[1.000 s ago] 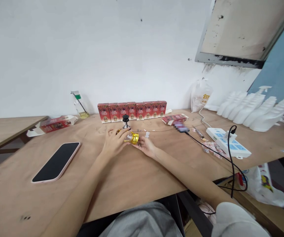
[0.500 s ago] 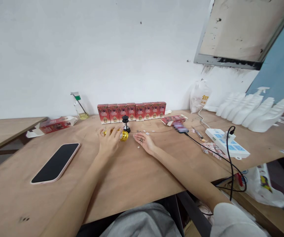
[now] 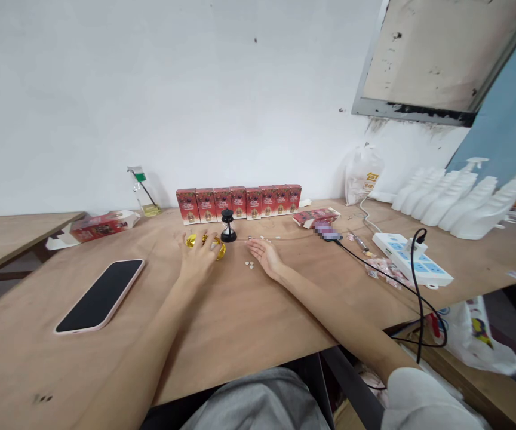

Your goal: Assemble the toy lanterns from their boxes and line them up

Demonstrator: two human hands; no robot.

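Note:
My left hand [image 3: 196, 257] lies over shiny gold pieces [image 3: 221, 251], its fingers spread and touching them; the hand hides much of their shape. Just right of those fingers a small black lantern [image 3: 228, 227] with a clear middle stands upright. My right hand [image 3: 264, 255] rests on its side on the table, fingers stretched out and palm turned left, holding nothing. Close to its fingertips lie three small silvery discs [image 3: 251, 267], like button cells.
Red printed boxes [image 3: 232, 204] stand in a row by the wall. An opened red box [image 3: 103, 226] and a phone [image 3: 101, 295] are at left. To the right are a blurred-screen phone [image 3: 328, 232] on a cable, a power strip [image 3: 412, 260] and white spray bottles [image 3: 455, 203].
The gold piece beside the black lantern has shifted left under my left hand. Several small discs now show by my right hand, where one showed before; its fingers have straightened.

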